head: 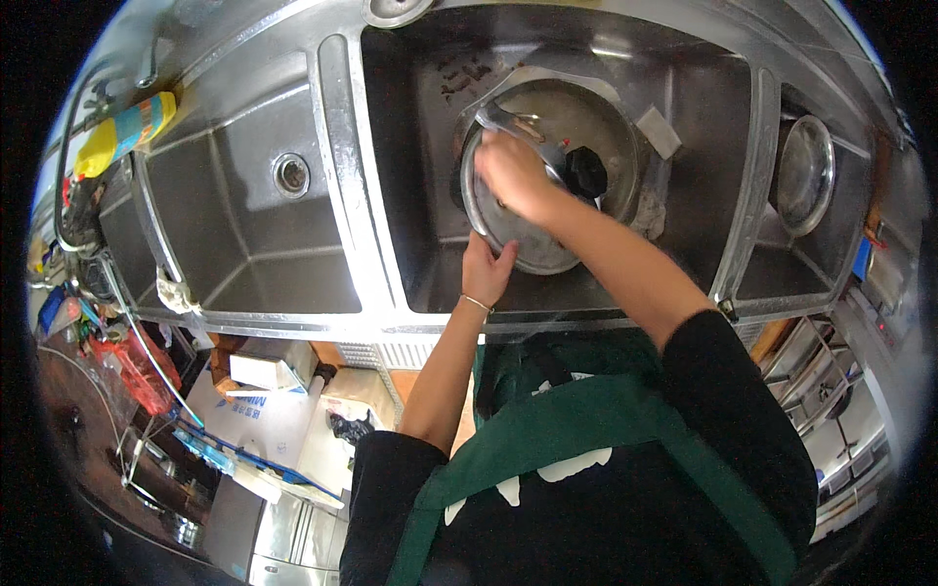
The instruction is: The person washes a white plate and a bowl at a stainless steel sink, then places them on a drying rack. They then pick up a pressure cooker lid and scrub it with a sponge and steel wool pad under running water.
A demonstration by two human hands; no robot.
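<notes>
In the middle basin of a stainless steel sink [703, 220], my left hand [487, 269] grips the lower rim of a round metal lid or pan [538, 253], thumb on its upper face. My right hand [513, 172], blurred and curled, is over the same piece near its left side. Whether it holds anything is hidden. Beyond lies a larger round metal vessel [612, 110], partly covered by the piece I hold. A black object [585, 172] sits beside my right wrist. A grey metal part [506, 121] shows just past my knuckles; its kind is unclear.
A whitish flat pad [659, 132] lies right of the vessel. Brown scraps [467, 75] stick to the basin's far left. The left basin has a drain [292, 175]; a yellow bottle [128, 135] lies past it. A metal bowl [806, 176] stands in the right basin.
</notes>
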